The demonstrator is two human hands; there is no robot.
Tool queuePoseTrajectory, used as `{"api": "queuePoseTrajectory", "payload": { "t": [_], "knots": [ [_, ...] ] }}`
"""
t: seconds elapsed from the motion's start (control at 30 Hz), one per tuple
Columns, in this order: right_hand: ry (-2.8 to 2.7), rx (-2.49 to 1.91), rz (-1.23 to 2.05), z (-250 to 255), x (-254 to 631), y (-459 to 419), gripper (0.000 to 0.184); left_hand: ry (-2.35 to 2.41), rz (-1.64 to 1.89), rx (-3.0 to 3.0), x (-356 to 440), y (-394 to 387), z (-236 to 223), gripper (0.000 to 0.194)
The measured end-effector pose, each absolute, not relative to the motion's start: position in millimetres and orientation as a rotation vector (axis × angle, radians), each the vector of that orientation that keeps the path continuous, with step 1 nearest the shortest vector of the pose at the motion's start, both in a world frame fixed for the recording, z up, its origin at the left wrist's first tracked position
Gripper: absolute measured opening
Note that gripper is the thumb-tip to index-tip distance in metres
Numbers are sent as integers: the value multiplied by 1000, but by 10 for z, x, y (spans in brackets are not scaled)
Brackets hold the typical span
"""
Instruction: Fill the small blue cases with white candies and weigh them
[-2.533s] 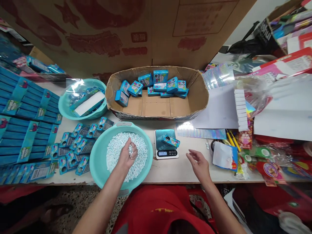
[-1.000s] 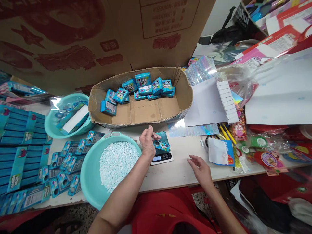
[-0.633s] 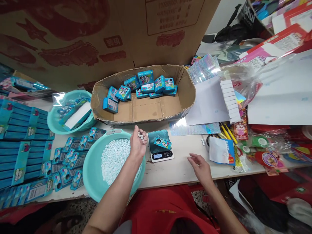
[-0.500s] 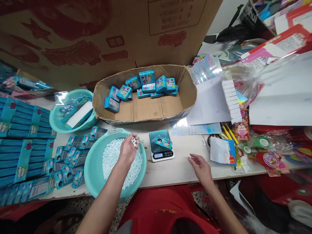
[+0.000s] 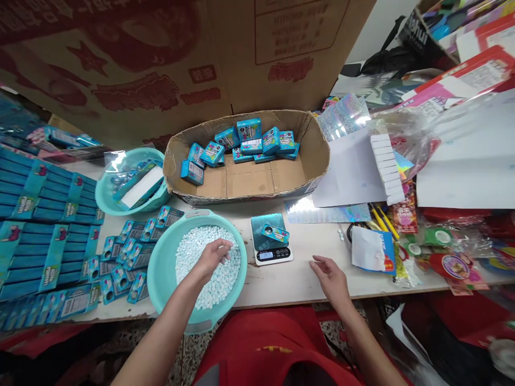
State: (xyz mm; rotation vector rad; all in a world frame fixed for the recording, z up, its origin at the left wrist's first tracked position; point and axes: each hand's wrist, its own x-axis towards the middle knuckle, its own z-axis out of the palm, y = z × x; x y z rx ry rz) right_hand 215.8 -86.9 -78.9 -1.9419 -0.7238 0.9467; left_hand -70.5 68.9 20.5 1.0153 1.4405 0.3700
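My left hand hangs over the teal basin of small white tablets, fingers loosely spread, touching the tablets. To its right a small digital scale carries one blue tin box lying tilted on its plate. My right hand rests on the white table near the front edge, fingers apart, holding nothing. Behind the scale stands a shallow cardboard tray with several blue boxes piled at its back.
Flat blue cartons and open blue tins cover the left of the table. A second teal bowl sits behind them. Holographic sheets, white paper, pencils and packets crowd the right. A big cardboard box wall stands behind.
My left hand dropped tablets into the tin on the scale, then swung back left and lowered onto the tablets in the basin. My right hand stayed put.
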Motion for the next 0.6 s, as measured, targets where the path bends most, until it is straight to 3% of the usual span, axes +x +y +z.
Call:
{"api": "queuePoseTrajectory", "payload": {
  "t": [0.2, 0.4, 0.6],
  "knots": [
    [-706, -1892, 928, -902, 2126, -927, 46, 1195, 67, 1829, -52, 928, 468, 10],
    [-661, -1899, 910, -917, 2167, -972, 45, 1015, -166, 2343, 343, 1024, 512, 25],
    [-606, -1920, 931, -943, 2216, -977, 46, 986, -301, 2458, 423, 1068, 550, 32]
  ]
}}
